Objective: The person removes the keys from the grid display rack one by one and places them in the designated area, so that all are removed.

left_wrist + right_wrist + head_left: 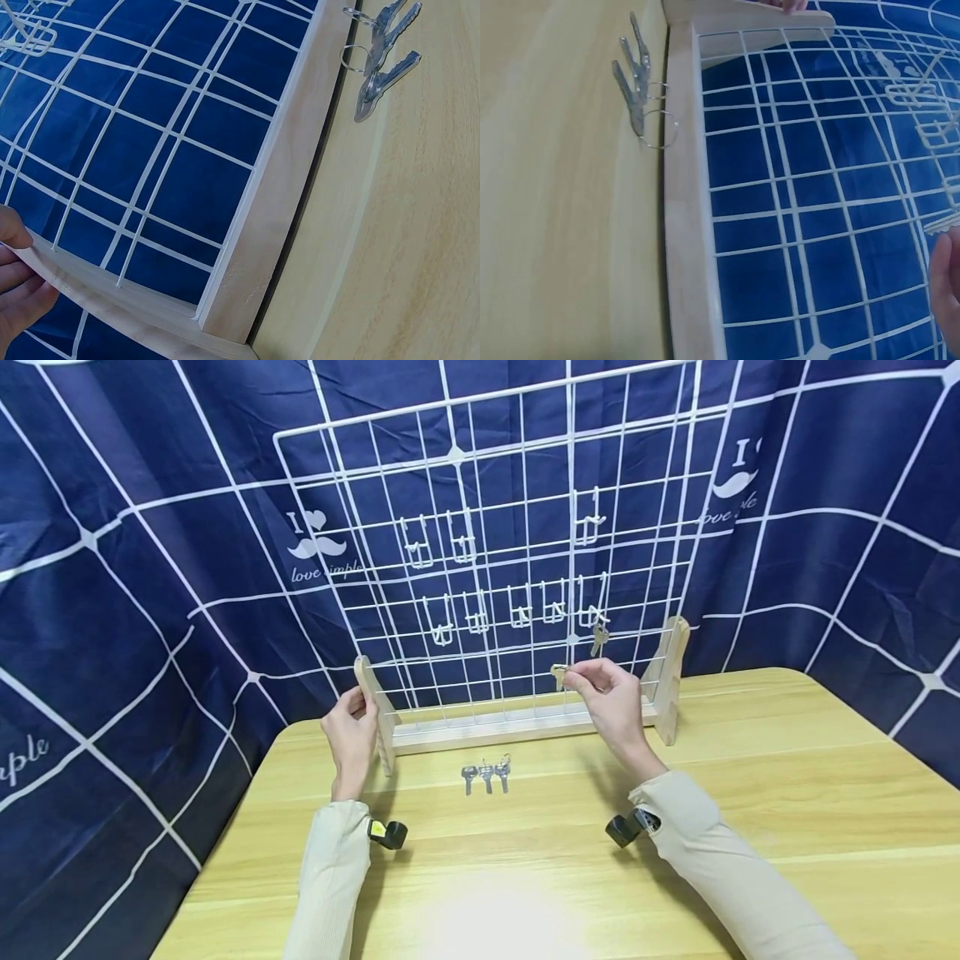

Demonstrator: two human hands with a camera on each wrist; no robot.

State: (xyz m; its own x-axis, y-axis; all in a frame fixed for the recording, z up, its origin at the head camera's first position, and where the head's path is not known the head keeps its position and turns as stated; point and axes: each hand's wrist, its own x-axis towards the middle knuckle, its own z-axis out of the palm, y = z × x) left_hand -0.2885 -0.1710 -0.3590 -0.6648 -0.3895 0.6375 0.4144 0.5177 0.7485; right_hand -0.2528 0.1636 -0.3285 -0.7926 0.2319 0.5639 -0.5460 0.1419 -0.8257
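My right hand (617,706) pinches a brass-coloured key (558,675) between thumb and fingertips, in front of the lower part of a white wire grid rack (487,398). Only part of that key shows in the right wrist view, at the right edge. Up and to the right of it, another key (598,640) hangs from a lower-row hook (592,614). With thumb and fingers on either side, my left hand (351,733) holds the rack's left wooden support (381,718). Three silvery keys (487,774) with rings lie side by side on the table before the rack.
Several white wire hooks (463,547) hang in two rows on the grid. The right wooden support (671,685) stands beyond my right hand. A pale wooden base bar (480,735) joins the supports on the wood-grain table (465,843). Behind is a dark blue curtain (150,568).
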